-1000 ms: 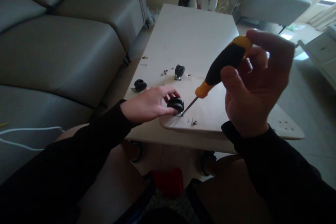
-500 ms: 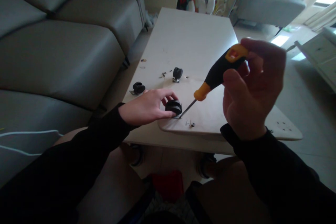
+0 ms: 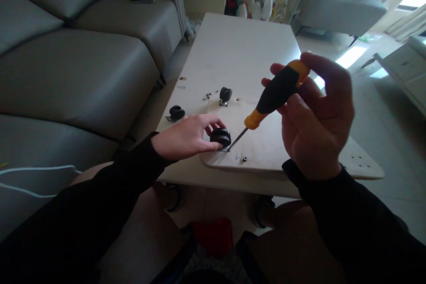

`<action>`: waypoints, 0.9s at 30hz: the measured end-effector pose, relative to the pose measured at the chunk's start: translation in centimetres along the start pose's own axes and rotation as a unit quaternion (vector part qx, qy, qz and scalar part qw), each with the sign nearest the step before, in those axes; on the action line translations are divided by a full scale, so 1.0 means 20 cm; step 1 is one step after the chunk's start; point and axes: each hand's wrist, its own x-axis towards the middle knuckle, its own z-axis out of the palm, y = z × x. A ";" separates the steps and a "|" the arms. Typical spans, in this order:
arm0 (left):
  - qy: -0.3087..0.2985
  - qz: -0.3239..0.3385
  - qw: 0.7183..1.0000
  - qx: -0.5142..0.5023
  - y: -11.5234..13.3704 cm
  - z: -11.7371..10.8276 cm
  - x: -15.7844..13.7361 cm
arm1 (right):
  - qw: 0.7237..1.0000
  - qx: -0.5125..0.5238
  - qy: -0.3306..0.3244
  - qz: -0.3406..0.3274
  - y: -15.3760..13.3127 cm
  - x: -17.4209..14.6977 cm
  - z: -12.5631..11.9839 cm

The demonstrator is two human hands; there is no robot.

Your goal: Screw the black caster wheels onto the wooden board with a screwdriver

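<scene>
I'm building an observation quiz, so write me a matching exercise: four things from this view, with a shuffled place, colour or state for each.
Things:
1. Screwdriver
2. Left hand
3. Loose screws
4. Sofa

Descriptions:
A. Scattered on the white table
B. Grey, along the picture's left side
C. Yellow and black, held by the right hand
D. Around a caster on the pale board

Pairs: 1-C, 2-D, 3-A, 4-B

On the table, the board lies at the near end (sofa to the left).
</scene>
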 end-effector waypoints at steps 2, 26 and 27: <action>0.002 0.000 1.000 0.002 0.00 0.00 0.00 | 1.000 -0.027 0.007 -0.011 0.00 0.00 0.00; 0.004 0.009 1.000 -0.005 -0.01 0.01 0.00 | 1.000 -0.012 -0.003 0.009 -0.01 0.02 0.03; 0.005 0.009 1.000 -0.005 -0.01 0.01 0.00 | 1.000 -0.012 0.010 0.000 -0.01 0.02 0.03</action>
